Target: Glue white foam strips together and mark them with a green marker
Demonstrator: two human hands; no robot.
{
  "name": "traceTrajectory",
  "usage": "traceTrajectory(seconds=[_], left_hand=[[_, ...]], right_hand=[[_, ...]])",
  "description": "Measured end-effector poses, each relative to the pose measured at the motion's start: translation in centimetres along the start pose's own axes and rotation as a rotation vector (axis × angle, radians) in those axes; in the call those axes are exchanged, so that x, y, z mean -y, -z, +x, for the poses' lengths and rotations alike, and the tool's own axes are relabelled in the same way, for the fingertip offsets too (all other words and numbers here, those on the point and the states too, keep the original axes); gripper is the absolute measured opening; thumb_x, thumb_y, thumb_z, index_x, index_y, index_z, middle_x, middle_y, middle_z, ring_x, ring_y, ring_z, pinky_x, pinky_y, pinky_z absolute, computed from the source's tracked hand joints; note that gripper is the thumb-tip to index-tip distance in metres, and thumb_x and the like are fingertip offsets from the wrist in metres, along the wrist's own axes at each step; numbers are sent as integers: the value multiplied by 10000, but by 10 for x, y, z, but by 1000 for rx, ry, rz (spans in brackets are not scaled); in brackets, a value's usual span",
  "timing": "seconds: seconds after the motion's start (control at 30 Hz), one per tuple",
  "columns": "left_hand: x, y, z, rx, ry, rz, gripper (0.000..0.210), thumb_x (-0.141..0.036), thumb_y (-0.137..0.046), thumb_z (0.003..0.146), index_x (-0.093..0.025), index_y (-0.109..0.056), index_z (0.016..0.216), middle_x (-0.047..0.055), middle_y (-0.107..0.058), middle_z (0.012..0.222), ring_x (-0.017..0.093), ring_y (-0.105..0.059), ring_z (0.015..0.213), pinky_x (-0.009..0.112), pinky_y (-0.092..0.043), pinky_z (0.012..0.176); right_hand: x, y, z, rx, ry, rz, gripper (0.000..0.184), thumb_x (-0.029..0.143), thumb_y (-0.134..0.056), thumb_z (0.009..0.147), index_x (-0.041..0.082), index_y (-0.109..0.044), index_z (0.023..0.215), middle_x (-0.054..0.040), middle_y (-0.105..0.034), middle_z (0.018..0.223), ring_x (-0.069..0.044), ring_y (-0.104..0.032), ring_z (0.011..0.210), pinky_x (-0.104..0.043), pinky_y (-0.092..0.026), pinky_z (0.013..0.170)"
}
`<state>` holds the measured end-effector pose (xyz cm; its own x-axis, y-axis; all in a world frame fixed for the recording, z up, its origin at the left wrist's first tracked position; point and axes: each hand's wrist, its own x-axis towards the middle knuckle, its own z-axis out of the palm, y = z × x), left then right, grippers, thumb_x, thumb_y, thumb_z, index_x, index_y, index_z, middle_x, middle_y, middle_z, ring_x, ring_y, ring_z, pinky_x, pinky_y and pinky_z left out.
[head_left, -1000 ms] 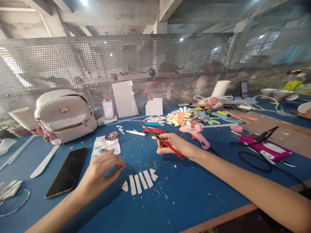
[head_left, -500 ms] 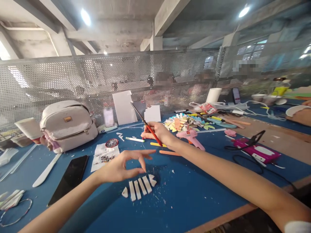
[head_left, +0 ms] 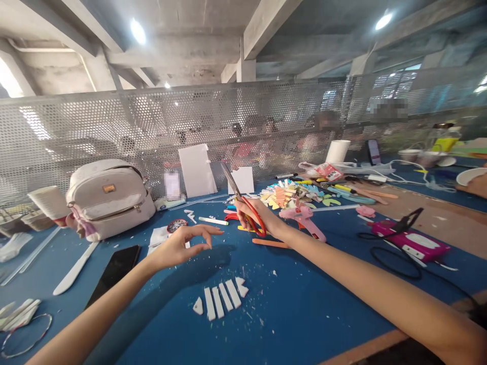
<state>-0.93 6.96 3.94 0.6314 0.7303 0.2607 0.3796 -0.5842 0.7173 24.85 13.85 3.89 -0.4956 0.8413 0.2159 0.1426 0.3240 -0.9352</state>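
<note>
Here the big blue bench looks soft like felt, and tiny white crumbs are sprinkled all over it. At about ten o'clock from the hands sits a puffy cream backpack with a zip. A flat black phone lies at nine o'clock, shiny and smooth. Far over at three o'clock is a bright pink box with a black cord curling beside it. A pink glue gun lies just beside the right wrist.

The right hand holds the scissors. They have red loop handles and thin grey metal blades, and the blades point up toward twelve o'clock, closed or nearly so. The fingers are through the loops, a tight grip. Half a second ago this hand pinched the scissors like a pencil; now the fingers sit in the handles.

The left hand floats above the bench with nothing in it, thumb and first finger curled close, a narrow grip. It has lifted up and away from the white strips.

Those strips are small, flat and chalky, four slim bars with a pointy bit at each end, lying in a row at six o'clock.
</note>
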Motion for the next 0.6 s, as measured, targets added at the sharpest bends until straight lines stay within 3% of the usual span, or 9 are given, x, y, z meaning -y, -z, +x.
traceTrajectory(seconds=[0.07, 0.2, 0.47, 0.6], left_hand=[[5, 5, -3, -22, 14, 29, 153, -329, -549, 941, -221, -648, 896, 96, -634, 1322, 248, -552, 1276, 412, -425, 1070], [9, 11, -9, -34, 25, 70, 174, -345, -531, 948, -225, -647, 901, 87, -643, 1309, 246, -551, 1276, 399, -428, 1063], [0, 8, -9, 42, -43, 87, 133, -248, -525, 938, -219, -645, 888, 90, -654, 1288, 232, -543, 1283, 409, -411, 1079], [-4, 5, -8, 73, -55, 53, 125, -253, -537, 941, -214, -647, 896, 95, -655, 1280, 228, -559, 1261, 397, -423, 1067]], right_hand=[[-3, 4, -5, 48, -44, -53, 558, 704, -504, 846, 187, -504, 637, 21, -534, 514, -94, -515, 405, -206, -430, 406], [-2, 11, -9, 135, -110, -205, 521, 656, -634, 787, 175, -546, 605, 32, -515, 487, -81, -457, 379, -201, -333, 374], [7, 17, -13, 388, -287, -370, 493, 629, -668, 761, 189, -563, 566, 31, -515, 416, -83, -407, 328, -229, -362, 374], [-1, 18, -13, 504, -333, -373, 500, 635, -626, 790, 186, -565, 578, 13, -555, 457, -94, -451, 353, -235, -387, 391]])
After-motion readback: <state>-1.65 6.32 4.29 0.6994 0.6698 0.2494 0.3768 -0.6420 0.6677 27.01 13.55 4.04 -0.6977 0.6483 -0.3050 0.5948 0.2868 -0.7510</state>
